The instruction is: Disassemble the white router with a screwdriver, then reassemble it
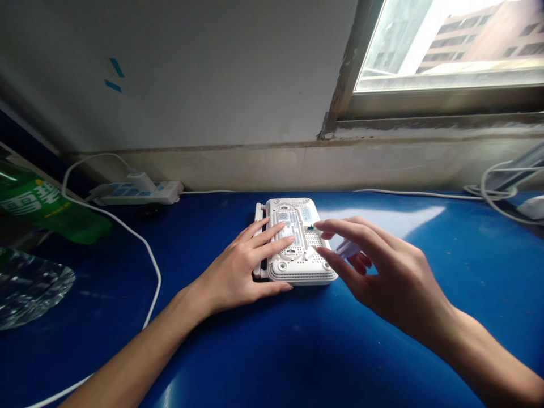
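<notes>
A white router [311, 241] lies upside down on the blue table, its vented underside and printed label [289, 226] facing up. A folded antenna [258, 212] runs along its left edge. My left hand [249, 258] rests over the router's left part with fingers spread, the thumb at its near edge. My right hand [386, 266] is at the router's right side, thumb and index finger apart just over the underside. A pale, whitish thing [346, 249] shows within its curled fingers; its kind is hard to tell.
A power strip [165, 192] with a white plug [142, 181] lies by the wall, its cable [155, 255] curving down the left side. A green bottle [55, 204] and a clear plastic bottle [34, 289] lie far left. Coiled cable [488, 190] sits back right under the window.
</notes>
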Demonstrator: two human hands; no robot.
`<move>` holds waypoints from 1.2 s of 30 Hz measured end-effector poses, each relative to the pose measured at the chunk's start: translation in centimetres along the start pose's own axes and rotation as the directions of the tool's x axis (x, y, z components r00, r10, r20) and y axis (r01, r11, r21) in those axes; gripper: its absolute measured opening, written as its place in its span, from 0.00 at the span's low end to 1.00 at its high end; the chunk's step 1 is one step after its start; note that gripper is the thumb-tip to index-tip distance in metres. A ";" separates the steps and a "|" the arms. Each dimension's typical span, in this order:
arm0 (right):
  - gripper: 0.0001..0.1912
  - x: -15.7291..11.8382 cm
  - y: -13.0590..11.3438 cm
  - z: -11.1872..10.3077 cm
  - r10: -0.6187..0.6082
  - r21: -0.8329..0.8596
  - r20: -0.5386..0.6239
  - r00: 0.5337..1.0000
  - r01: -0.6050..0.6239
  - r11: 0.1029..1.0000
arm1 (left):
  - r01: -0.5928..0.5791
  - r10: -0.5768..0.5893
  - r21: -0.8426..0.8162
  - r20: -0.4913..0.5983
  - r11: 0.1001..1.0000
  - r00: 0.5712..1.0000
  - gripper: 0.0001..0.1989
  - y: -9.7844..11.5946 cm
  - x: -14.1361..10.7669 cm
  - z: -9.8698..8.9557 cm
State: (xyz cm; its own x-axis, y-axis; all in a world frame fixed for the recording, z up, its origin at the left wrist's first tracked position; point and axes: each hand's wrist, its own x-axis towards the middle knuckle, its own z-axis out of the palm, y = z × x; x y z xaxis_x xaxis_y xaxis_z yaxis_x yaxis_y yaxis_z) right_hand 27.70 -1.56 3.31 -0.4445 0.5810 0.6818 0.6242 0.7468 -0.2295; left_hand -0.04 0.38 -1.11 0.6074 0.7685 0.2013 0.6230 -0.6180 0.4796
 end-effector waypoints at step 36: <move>0.11 0.1 -0.6 0.1 0.006 -0.059 -0.050 0.999 -0.009 0.998 | -0.001 0.001 -0.010 -0.006 1.000 1.000 0.43 -0.1 -0.1 0.1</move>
State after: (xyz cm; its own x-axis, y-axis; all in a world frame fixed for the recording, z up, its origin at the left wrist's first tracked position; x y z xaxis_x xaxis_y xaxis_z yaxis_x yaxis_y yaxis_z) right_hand 27.28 -1.91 3.44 -0.4080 0.5683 0.7145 0.6651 0.7211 -0.1938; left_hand -0.10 0.38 -1.24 0.6052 0.7687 0.2072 0.6172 -0.6174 0.4878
